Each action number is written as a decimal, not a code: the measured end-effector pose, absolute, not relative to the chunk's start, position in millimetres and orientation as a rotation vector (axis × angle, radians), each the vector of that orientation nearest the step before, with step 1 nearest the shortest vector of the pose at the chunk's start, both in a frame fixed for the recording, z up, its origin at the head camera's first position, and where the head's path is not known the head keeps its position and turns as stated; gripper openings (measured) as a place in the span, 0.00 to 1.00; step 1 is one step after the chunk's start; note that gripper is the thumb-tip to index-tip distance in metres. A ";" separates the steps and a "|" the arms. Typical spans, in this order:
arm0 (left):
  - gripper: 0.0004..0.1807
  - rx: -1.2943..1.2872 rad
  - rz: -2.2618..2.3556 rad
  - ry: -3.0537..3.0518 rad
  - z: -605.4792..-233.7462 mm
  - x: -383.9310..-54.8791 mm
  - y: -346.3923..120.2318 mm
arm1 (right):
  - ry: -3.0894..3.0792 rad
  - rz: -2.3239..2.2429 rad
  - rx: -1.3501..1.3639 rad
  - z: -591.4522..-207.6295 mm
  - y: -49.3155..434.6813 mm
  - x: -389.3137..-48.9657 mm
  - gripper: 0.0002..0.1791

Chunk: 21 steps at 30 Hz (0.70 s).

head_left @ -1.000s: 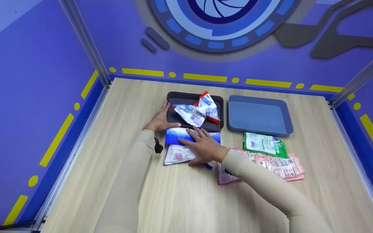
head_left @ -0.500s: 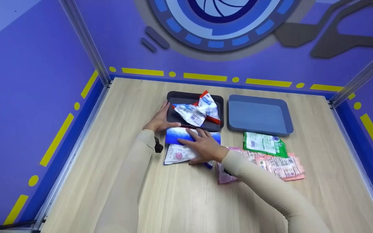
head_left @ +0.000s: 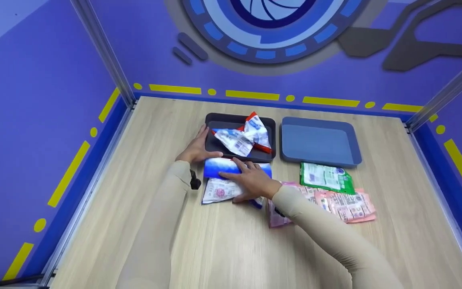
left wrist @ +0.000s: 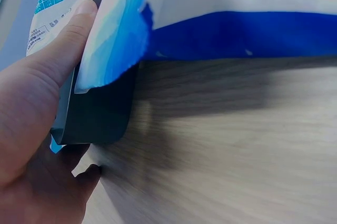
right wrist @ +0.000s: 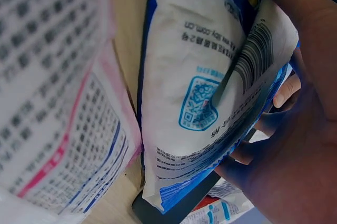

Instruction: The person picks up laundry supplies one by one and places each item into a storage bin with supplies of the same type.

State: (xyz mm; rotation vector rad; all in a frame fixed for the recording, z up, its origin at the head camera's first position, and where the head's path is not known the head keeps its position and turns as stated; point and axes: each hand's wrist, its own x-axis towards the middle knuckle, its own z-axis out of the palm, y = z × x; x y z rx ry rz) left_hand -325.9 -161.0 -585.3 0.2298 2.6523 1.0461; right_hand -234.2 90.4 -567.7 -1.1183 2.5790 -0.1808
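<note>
My left hand (head_left: 196, 149) holds the near left corner of the black tray (head_left: 210, 149), thumb along the front rim and fingers along the left side. Two white, blue and red packets (head_left: 237, 143) lie crossed inside that tray. Just in front of it, my right hand (head_left: 252, 180) grips a blue-and-white packet (head_left: 219, 167), fingers spread across it. This packet is bent in a fold between thumb and fingers in the right wrist view, its barcode and code square facing the camera. In the left wrist view, its blue end overlaps the tray wall (left wrist: 105, 116) beside my thumb.
A grey-blue tray (head_left: 319, 142) stands right of the black one. In front of it lie a green-and-white packet (head_left: 326, 178) and several pink packets (head_left: 349, 206), partly under my right forearm. Purple panels (head_left: 54, 100) enclose the wooden table (head_left: 155, 132).
</note>
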 end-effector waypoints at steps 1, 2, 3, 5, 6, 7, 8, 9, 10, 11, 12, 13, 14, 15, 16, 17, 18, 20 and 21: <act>0.66 0.226 1.047 2.652 -585.6 -325.7 -161.2 | 2.577 -0.179 -1.111 -567.4 89.9 -234.4 0.54; 0.66 0.224 1.047 2.653 -585.4 -325.3 -161.1 | 2.577 -0.182 -1.106 -567.3 89.5 -234.4 0.54; 0.66 0.223 1.051 2.654 -585.5 -325.3 -161.0 | 2.579 -0.184 -1.104 -567.2 89.1 -234.4 0.54; 0.66 0.225 1.051 2.661 -585.8 -325.2 -161.2 | 2.584 -0.184 -1.104 -567.2 88.4 -234.6 0.54; 0.66 0.226 1.055 2.662 -586.0 -325.0 -161.2 | 2.586 -0.185 -1.105 -567.2 88.2 -234.6 0.54; 0.66 0.224 1.054 2.662 -585.8 -324.9 -161.4 | 2.587 -0.189 -1.106 -567.0 88.2 -234.8 0.54; 0.67 0.224 1.057 2.663 -585.9 -325.0 -161.4 | 2.589 -0.192 -1.108 -567.2 88.1 -235.0 0.54; 0.67 0.225 1.061 2.662 -586.0 -325.0 -161.6 | 2.588 -0.197 -1.109 -566.9 88.0 -235.2 0.54; 0.66 0.231 1.061 2.663 -586.2 -325.1 -162.1 | 2.591 -0.200 -1.114 -567.0 87.9 -235.4 0.54; 0.66 0.237 1.063 2.661 -586.3 -325.0 -162.4 | 2.593 -0.203 -1.117 -566.9 87.9 -235.5 0.54; 0.66 0.246 1.064 2.662 -586.8 -325.3 -162.6 | 2.595 -0.200 -1.119 -566.7 87.8 -235.6 0.54; 0.66 0.255 1.064 2.663 -587.1 -325.5 -163.0 | 2.595 -0.201 -1.121 -566.6 87.8 -235.7 0.54; 0.66 0.265 1.064 2.665 -587.5 -325.7 -163.2 | 2.594 -0.200 -1.122 -566.5 87.7 -235.8 0.54; 0.66 0.271 1.065 2.664 -587.5 -325.7 -163.4 | 2.593 -0.196 -1.123 -566.1 87.5 -235.9 0.54; 0.66 0.277 1.063 2.664 -587.9 -325.8 -163.6 | 2.594 -0.194 -1.126 -566.4 87.5 -236.1 0.53; 0.66 0.278 1.063 2.664 -588.1 -325.8 -163.6 | 2.592 -0.188 -1.125 -566.4 87.4 -236.3 0.54; 0.66 0.279 1.064 2.665 -588.3 -326.0 -163.5 | 2.590 -0.182 -1.123 -566.6 87.3 -236.6 0.54; 0.66 0.278 1.062 2.665 -588.5 -326.1 -163.2 | 2.591 -0.176 -1.120 -567.2 87.3 -237.3 0.54; 0.66 0.280 1.063 2.667 -588.6 -326.1 -163.1 | 2.593 -0.172 -1.118 -567.5 87.3 -237.7 0.54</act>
